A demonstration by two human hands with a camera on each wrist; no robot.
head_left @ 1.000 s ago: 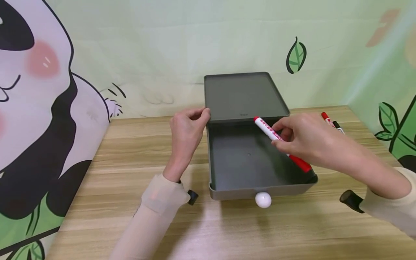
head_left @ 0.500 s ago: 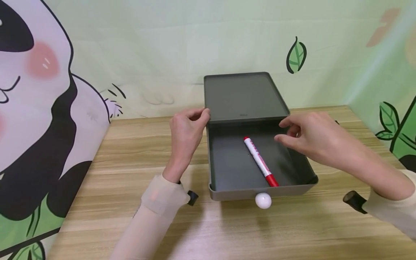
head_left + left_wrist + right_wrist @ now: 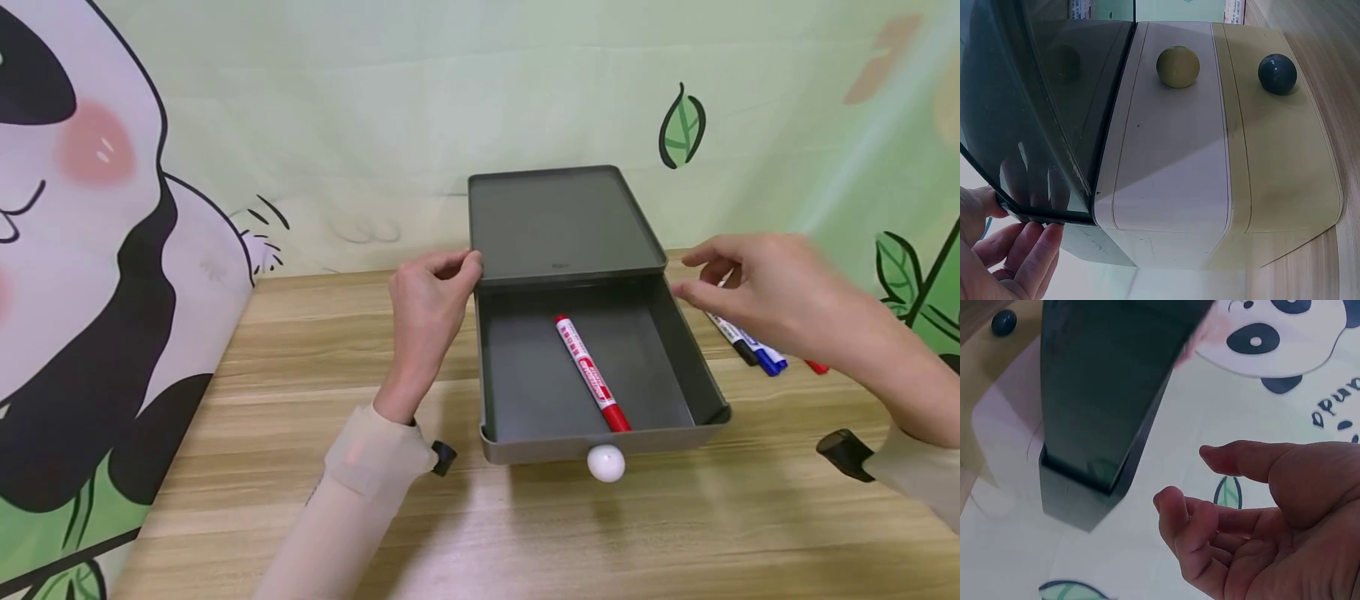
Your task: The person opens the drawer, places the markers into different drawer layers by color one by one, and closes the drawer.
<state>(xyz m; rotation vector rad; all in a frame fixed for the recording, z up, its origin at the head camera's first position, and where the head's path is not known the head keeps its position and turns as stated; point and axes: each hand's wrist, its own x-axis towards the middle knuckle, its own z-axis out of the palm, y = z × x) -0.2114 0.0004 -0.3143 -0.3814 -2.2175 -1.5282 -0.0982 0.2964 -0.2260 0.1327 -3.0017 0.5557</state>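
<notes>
A grey drawer (image 3: 517,367) is pulled out from under the rimmed top (image 3: 562,221) of a small drawer unit. On its floor lies a red-capped marker (image 3: 588,375), slanting toward the front wall with its white knob (image 3: 606,463). My left hand (image 3: 431,321) pinches the front left corner of the unit's top; thumb and fingers show at that corner in the left wrist view. My right hand (image 3: 780,287) is just right of the unit, thumb and fingers apart and loosely curled, nothing between them. It partly covers a black-capped marker (image 3: 735,340) and a blue-capped marker (image 3: 768,358).
A red cap (image 3: 817,367) shows under the right forearm on the wooden table (image 3: 322,333). Lower drawers, one pinkish (image 3: 1172,137) and one yellowish (image 3: 1291,150), carry round knobs in the left wrist view. A panda-printed backdrop (image 3: 337,125) stands behind.
My right hand has let go of the red-capped marker, which now lies in the drawer, and has moved right, out over the other markers. My left hand stays in place.
</notes>
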